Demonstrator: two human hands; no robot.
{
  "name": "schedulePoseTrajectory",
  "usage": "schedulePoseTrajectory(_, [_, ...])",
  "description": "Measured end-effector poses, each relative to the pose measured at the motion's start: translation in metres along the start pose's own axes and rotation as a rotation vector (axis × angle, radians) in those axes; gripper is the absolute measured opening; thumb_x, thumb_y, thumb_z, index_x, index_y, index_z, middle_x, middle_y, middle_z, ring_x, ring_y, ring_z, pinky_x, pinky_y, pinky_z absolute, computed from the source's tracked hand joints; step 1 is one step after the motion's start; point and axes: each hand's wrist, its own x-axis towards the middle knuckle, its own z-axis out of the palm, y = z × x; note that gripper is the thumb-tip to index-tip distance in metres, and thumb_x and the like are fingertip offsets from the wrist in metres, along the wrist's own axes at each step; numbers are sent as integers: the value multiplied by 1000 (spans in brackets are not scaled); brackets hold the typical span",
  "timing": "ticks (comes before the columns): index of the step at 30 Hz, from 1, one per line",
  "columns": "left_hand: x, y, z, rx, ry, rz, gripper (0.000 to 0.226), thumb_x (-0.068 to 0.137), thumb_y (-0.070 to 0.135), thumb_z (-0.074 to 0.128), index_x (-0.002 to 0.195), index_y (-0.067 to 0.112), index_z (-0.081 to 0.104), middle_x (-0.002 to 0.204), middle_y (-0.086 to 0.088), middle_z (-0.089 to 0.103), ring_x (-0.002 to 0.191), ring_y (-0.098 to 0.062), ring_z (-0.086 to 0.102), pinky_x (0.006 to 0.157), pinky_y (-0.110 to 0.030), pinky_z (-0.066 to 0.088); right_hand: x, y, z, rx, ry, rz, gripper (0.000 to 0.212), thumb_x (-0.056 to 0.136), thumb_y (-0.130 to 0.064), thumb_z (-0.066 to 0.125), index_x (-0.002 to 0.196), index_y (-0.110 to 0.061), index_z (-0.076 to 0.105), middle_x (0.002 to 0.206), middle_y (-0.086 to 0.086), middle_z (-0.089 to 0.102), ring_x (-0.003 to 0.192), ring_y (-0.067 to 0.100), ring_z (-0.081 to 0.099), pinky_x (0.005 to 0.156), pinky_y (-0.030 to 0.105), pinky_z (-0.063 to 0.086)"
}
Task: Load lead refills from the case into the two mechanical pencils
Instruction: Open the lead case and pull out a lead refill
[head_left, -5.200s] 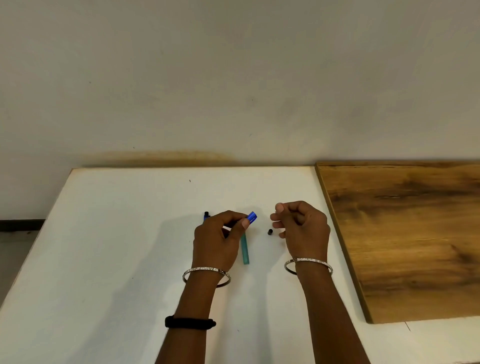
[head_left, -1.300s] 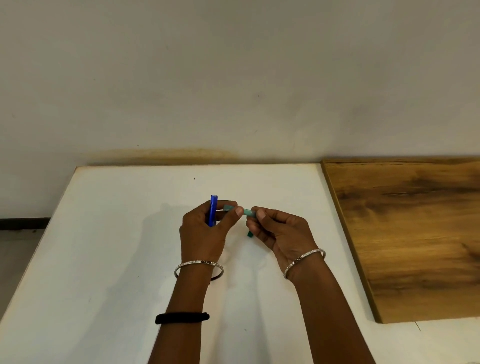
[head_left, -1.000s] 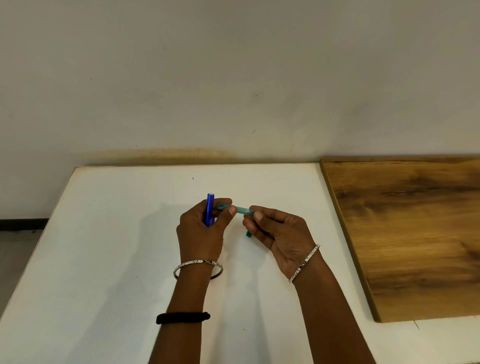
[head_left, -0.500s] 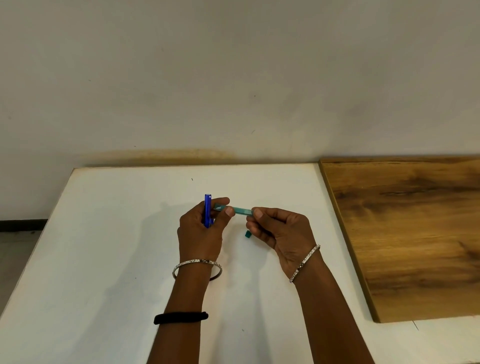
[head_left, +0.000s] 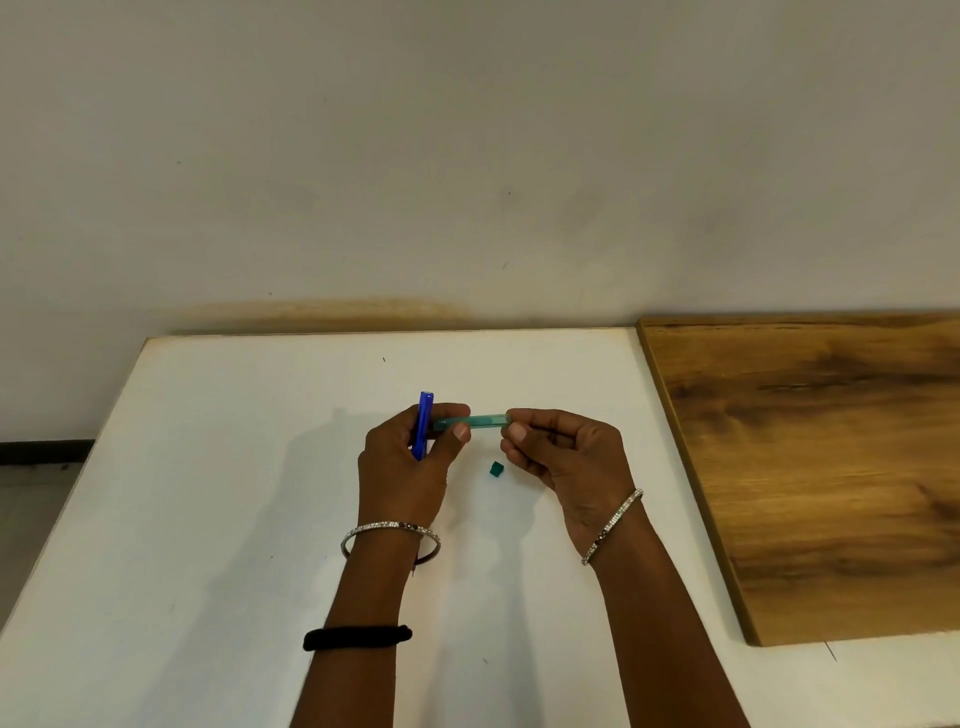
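Note:
My left hand (head_left: 402, 467) grips a blue mechanical pencil (head_left: 423, 431) upright above the white table (head_left: 208, 493), and its thumb and forefinger also pinch the left end of a teal lead case (head_left: 478, 421). My right hand (head_left: 561, 452) pinches the right end of that case, which lies level between the two hands. A small teal cap (head_left: 496, 469) rests on the table just below the case. The second pencil is not visible.
A brown wooden board (head_left: 810, 467) lies on the table's right side, its left edge close to my right wrist. A wall rises behind the table's far edge. The table's left edge drops to the floor.
The blue pencil went from lying in my left hand to standing upright. My right hand picked up the teal case and brought it level to my left fingers. The teal cap now lies loose.

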Motion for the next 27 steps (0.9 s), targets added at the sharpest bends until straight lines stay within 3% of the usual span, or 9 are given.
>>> schedulePoseTrajectory(5, [-1, 4, 0, 85, 13, 107, 17, 85, 23, 67, 101, 29, 69, 93, 14, 65, 90, -3, 57, 88, -25, 42, 0, 1, 0, 42, -24, 53, 14, 82, 4, 68, 94, 0, 73, 88, 21, 74, 73, 25, 72, 72, 26, 61])
schedulePoseTrajectory(14, [-1, 3, -3, 114, -16, 91, 13, 85, 23, 67, 97, 23, 72, 93, 9, 67, 89, -10, 58, 91, -35, 49, 2, -1, -6, 22, -2, 35, 12, 84, 3, 67, 95, 2, 72, 82, 18, 74, 67, 22, 71, 69, 25, 61])
schedulePoseTrajectory(20, [-1, 1, -5, 129, -92, 65, 15, 83, 22, 70, 97, 21, 73, 85, 7, 68, 72, -11, 56, 79, -45, 53, 4, -2, -8, -50, 15, -23, 9, 83, -3, 69, 91, -2, 74, 78, 17, 74, 65, 21, 72, 62, 22, 59])
schedulePoseTrajectory(27, [-1, -6, -3, 243, -150, 75, 10, 79, 30, 73, 89, 32, 71, 81, 13, 67, 69, -9, 57, 73, -42, 57, 7, 0, -7, -153, 64, -114, 6, 87, -9, 68, 88, -4, 72, 73, 13, 74, 63, 22, 71, 59, 24, 58])
